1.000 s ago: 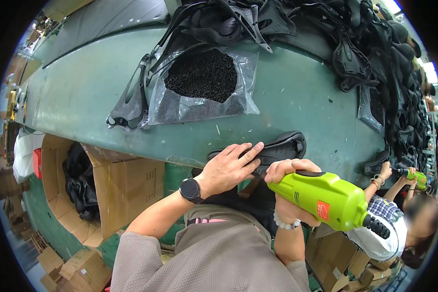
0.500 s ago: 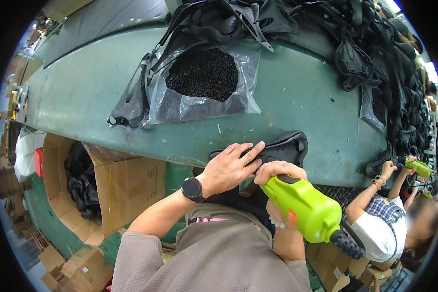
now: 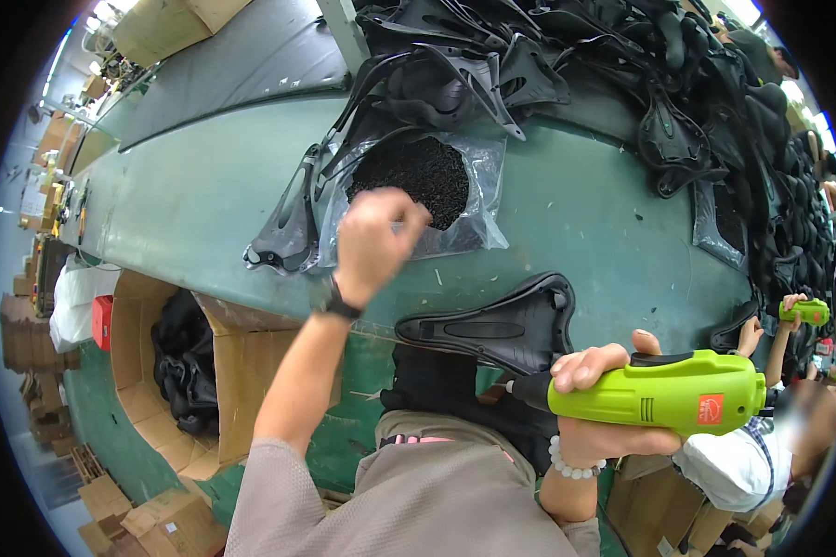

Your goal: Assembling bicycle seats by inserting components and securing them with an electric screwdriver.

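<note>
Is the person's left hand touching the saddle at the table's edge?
No, the left hand is at the bag of small black pieces, apart from the saddle.

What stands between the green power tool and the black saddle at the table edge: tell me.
Nothing visible. The green power tool in the right hand points leftward past the near side of the black saddle, with no object in the gap; the left hand is clear of it, over the open bag.
</note>
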{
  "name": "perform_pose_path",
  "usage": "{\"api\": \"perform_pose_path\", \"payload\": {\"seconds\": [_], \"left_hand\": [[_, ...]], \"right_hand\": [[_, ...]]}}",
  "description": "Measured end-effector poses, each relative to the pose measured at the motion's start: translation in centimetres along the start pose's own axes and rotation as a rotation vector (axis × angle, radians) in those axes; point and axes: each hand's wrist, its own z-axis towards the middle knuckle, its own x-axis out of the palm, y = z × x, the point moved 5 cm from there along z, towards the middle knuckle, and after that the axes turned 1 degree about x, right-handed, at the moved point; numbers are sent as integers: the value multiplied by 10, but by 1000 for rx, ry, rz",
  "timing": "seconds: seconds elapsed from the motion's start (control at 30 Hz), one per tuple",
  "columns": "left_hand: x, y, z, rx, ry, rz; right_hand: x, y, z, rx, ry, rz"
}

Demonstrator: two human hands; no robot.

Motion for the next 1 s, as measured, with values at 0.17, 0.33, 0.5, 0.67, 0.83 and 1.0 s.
{"api": "perform_pose_path", "payload": {"seconds": [0.17, 0.33, 0.5, 0.67, 0.83, 1.0], "left_hand": [[15, 80, 16, 2, 24, 425], [5, 77, 17, 1, -19, 410], [4, 80, 15, 50, -93, 407], [10, 37, 9, 19, 25, 188], [40, -93, -38, 430, 241, -179], [59, -143, -55, 368, 292, -385]], "right_hand": [[-8, 15, 2, -73, 126, 91], [-23, 20, 7, -98, 75, 39], [-31, 25, 8, -157, 67, 2], [-28, 28, 13, -253, 102, -34], [-25, 26, 15, -355, 184, 4], [-18, 22, 20, -351, 209, -70]]}}
